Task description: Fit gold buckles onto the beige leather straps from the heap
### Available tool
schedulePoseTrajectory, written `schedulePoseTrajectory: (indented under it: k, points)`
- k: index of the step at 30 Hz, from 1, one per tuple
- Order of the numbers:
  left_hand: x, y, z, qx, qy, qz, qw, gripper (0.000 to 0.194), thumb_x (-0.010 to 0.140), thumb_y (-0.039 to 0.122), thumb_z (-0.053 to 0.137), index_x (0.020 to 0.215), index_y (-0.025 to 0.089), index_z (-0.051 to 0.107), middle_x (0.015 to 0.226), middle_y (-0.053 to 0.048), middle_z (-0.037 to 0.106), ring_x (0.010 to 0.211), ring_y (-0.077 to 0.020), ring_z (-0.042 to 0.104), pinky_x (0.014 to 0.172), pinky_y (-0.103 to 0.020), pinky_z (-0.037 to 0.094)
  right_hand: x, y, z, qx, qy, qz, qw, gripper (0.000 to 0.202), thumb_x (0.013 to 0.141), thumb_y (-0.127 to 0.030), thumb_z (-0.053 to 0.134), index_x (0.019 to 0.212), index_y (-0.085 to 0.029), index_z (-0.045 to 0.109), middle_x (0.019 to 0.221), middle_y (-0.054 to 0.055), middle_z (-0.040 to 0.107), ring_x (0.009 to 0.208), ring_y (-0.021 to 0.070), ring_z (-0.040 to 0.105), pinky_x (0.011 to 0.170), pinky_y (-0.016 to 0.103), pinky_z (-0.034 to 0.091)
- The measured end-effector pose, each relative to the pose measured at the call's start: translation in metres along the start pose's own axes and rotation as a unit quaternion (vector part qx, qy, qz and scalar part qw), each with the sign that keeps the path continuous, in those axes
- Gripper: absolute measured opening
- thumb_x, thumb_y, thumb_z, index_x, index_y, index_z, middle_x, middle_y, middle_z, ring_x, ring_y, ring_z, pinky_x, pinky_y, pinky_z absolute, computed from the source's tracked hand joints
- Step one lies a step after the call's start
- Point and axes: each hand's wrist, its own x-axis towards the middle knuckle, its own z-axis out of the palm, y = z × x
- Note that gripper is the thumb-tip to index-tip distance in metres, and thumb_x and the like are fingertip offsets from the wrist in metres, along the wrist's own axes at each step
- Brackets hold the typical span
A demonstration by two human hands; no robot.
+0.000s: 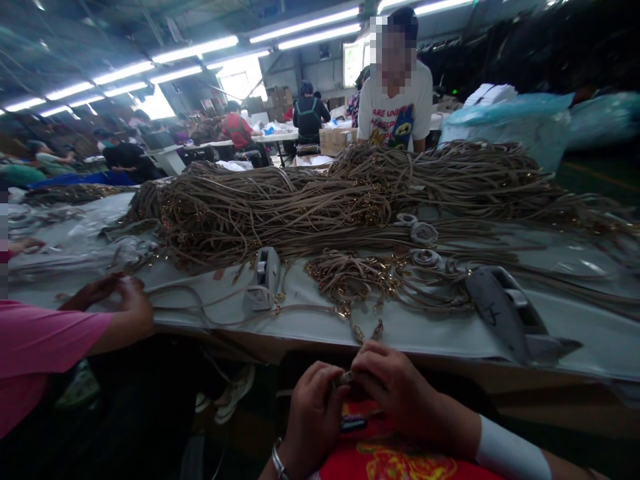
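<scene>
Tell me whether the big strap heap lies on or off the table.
On: the strap heap rests across the pale-covered table, back from its near edge.

Ceiling tubes and windows glare; the lower part is dim; edges blur.

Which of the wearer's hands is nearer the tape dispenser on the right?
Right. The right hand is in front and left of that dispenser; the left hand is farther left.

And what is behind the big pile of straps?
Behind the strap pile, I see a person in a white shirt, a cardboard box and a blue plastic bundle. The pile hides the person's lower body.
</scene>
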Motion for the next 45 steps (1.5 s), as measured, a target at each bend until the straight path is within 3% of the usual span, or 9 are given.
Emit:
schedulePoseTrajectory:
  k: [6, 13, 21, 26, 31, 37, 41, 43, 45]
  points:
    - [-0.004, -0.005, 0.003, 0.101, 0.052, 0.064, 0.991, 0.014, 0.090, 0.013, 0.053, 0.098, 0.020, 0.062, 0.085, -0.007, 0.066, 0.076, -0.0193, 0.064, 0.068, -0.030, 0.054, -0.002, -0.005, 0.010, -0.023, -0.059, -0.001, 0.998, 0.024, 0.099, -0.017, 0.044, 0.084, -0.017, 0.062, 0.083, 0.005, 0.061, 0.074, 0.0142, 0.056, 0.069, 0.025, 0.046]
    - [-0.004, -0.006, 0.002, 0.135, 0.053, 0.143, 0.979, 0.021, 0.086, 0.010, 0.054, 0.103, 0.020, 0.059, 0.097, -0.011, 0.068, 0.087, -0.0200, 0.068, 0.078, -0.031, 0.058, -0.006, 0.000, 0.015, -0.007, -0.054, 0.029, 0.998, 0.026, 0.099, -0.023, 0.050, 0.075, -0.017, 0.060, 0.074, 0.001, 0.060, 0.067, 0.0124, 0.055, 0.065, 0.024, 0.043]
    - [-0.002, -0.007, 0.004, 0.128, 0.056, 0.149, 0.979, 0.021, 0.085, 0.009, 0.054, 0.102, 0.021, 0.059, 0.097, -0.010, 0.071, 0.089, -0.0203, 0.070, 0.079, -0.031, 0.060, -0.009, 0.001, 0.011, -0.054, -0.066, -0.051, 0.995, 0.025, 0.099, -0.018, 0.042, 0.081, -0.016, 0.061, 0.078, 0.005, 0.062, 0.068, 0.0145, 0.054, 0.064, 0.026, 0.044]
    - [-0.003, -0.008, 0.005, 0.125, 0.042, 0.161, 0.978, 0.021, 0.085, 0.009, 0.054, 0.102, 0.020, 0.058, 0.094, -0.011, 0.072, 0.086, -0.0207, 0.071, 0.077, -0.032, 0.061, -0.006, -0.003, 0.011, -0.005, -0.032, 0.044, 0.999, 0.019, 0.093, -0.015, 0.053, 0.077, -0.016, 0.064, 0.075, 0.003, 0.064, 0.069, 0.0139, 0.056, 0.065, 0.024, 0.044]
    - [-0.005, -0.009, 0.008, 0.146, 0.025, 0.195, 0.970, 0.023, 0.084, 0.007, 0.052, 0.104, 0.018, 0.058, 0.091, -0.014, 0.073, 0.087, -0.0233, 0.071, 0.076, -0.034, 0.061, 0.000, -0.004, 0.007, 0.092, -0.074, 0.202, 0.972, 0.010, 0.081, -0.013, 0.061, 0.079, -0.016, 0.071, 0.074, 0.000, 0.071, 0.069, 0.0141, 0.062, 0.066, 0.022, 0.047]
    - [0.000, -0.004, 0.004, 0.162, -0.031, 0.179, 0.970, 0.016, 0.087, 0.011, 0.054, 0.099, 0.018, 0.063, 0.088, -0.011, 0.073, 0.091, -0.0236, 0.070, 0.085, -0.036, 0.058, 0.000, 0.001, 0.008, 0.033, -0.091, 0.219, 0.971, 0.016, 0.072, -0.010, 0.055, 0.076, -0.014, 0.070, 0.069, 0.000, 0.069, 0.064, 0.0134, 0.058, 0.059, 0.021, 0.043]
    - [0.003, 0.002, 0.000, 0.233, -0.056, 0.180, 0.954, 0.012, 0.087, 0.019, 0.061, 0.096, 0.024, 0.065, 0.087, -0.003, 0.076, 0.109, -0.0280, 0.067, 0.111, -0.053, 0.036, -0.003, 0.003, 0.009, 0.009, -0.094, 0.225, 0.970, 0.016, 0.069, -0.010, 0.053, 0.073, -0.014, 0.068, 0.063, -0.001, 0.065, 0.059, 0.0117, 0.054, 0.055, 0.020, 0.039]
    - [0.003, 0.002, 0.003, 0.228, -0.031, 0.188, 0.955, 0.008, 0.086, 0.019, 0.061, 0.090, 0.025, 0.065, 0.083, 0.000, 0.076, 0.102, -0.0243, 0.070, 0.117, -0.053, 0.024, -0.003, 0.002, 0.007, 0.027, -0.108, 0.237, 0.965, 0.014, 0.068, -0.010, 0.053, 0.071, -0.014, 0.067, 0.062, -0.002, 0.063, 0.058, 0.0107, 0.053, 0.053, 0.019, 0.037]
    - [0.001, 0.001, 0.008, 0.191, 0.014, 0.203, 0.960, 0.007, 0.085, 0.017, 0.060, 0.084, 0.022, 0.064, 0.077, 0.001, 0.075, 0.085, -0.0173, 0.073, 0.119, -0.047, 0.021, -0.004, 0.002, 0.002, 0.064, -0.132, 0.266, 0.953, 0.012, 0.067, -0.011, 0.055, 0.071, -0.013, 0.066, 0.062, -0.002, 0.062, 0.057, 0.0097, 0.051, 0.051, 0.018, 0.036]
